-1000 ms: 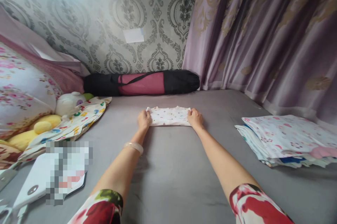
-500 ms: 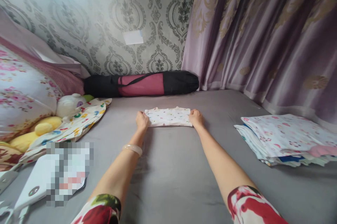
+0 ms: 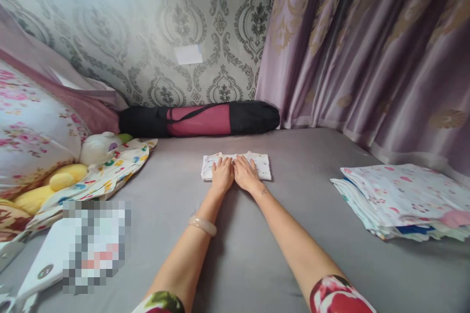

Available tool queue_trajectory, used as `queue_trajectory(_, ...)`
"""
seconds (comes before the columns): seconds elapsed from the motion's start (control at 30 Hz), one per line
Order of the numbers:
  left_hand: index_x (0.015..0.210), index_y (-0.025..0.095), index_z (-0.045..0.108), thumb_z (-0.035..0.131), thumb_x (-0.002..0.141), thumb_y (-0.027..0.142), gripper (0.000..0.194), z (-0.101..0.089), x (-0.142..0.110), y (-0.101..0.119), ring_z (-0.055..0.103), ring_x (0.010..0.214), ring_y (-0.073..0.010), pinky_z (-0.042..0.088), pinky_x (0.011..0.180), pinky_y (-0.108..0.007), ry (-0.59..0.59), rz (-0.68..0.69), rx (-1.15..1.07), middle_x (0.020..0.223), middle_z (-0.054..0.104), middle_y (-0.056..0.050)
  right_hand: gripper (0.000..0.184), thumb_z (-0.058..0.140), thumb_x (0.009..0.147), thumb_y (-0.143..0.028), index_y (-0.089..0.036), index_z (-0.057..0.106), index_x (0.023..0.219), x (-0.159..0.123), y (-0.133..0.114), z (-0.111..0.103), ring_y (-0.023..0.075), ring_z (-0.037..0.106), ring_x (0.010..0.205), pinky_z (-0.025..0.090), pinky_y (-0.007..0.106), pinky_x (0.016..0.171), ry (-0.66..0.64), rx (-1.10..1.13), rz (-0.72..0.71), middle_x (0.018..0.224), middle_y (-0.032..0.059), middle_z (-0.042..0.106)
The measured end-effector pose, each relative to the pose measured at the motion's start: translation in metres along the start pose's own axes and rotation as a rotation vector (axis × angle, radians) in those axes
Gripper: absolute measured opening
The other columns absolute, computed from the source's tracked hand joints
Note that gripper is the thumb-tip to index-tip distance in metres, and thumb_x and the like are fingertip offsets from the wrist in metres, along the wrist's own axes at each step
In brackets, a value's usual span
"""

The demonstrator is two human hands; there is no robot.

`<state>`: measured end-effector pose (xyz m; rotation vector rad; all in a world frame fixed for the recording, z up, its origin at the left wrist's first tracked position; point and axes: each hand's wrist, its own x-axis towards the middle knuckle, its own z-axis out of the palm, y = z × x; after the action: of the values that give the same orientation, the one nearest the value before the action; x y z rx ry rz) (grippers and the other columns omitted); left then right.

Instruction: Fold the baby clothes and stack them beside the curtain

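A small folded white garment with a tiny print [image 3: 262, 165] lies on the grey bed sheet [image 3: 257, 244] in the middle. My left hand [image 3: 222, 174] and my right hand [image 3: 245, 173] lie side by side on its centre, palms down, fingers stretched out flat. Neither hand grips the cloth. A pale bangle sits on my left wrist.
A stack of folded printed cloths [image 3: 400, 200] lies at the right. A black and pink roll bag [image 3: 200, 119] rests against the patterned wall. Floral pillows, a yellow soft toy [image 3: 51, 185] and a printed cloth fill the left. A purple curtain [image 3: 367, 43] hangs at the right.
Both hands left the garment's two ends and came together at its middle, now lying flat on it. The garment sits a little nearer and looks pressed flat.
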<state>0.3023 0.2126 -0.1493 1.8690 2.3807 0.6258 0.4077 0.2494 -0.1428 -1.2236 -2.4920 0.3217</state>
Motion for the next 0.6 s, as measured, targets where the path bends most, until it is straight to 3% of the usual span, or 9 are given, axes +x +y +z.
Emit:
queue_trajectory(0.27, 0.141, 0.020, 0.044, 0.027, 0.099, 0.030, 0.046, 0.004, 0.005, -0.007, 0.035, 0.140, -0.0247, 0.026, 0.115, -0.046, -0.063, 0.025, 0.117, 0.150, 0.042, -0.009, 0.053, 0.023, 0.100, -0.031, -0.015, 0.037, 0.148, 0.002, 0.011, 0.009, 0.0226, 0.026, 0.143, 0.013, 0.046, 0.117, -0.017, -0.063, 0.001, 0.154, 0.0052, 0.035)
queue_trajectory(0.6, 0.145, 0.017, 0.041, 0.023, 0.099, 0.039, 0.054, -0.003, 0.006, -0.016, 0.031, 0.142, -0.0287, 0.022, 0.116, -0.047, -0.090, -0.095, 0.238, 0.154, 0.036, -0.012, 0.053, 0.023, 0.100, -0.034, -0.015, 0.038, 0.147, 0.005, 0.022, 0.006, 0.0230, 0.024, 0.144, 0.012, 0.046, 0.117, -0.024, -0.125, 0.085, 0.155, 0.0056, 0.033)
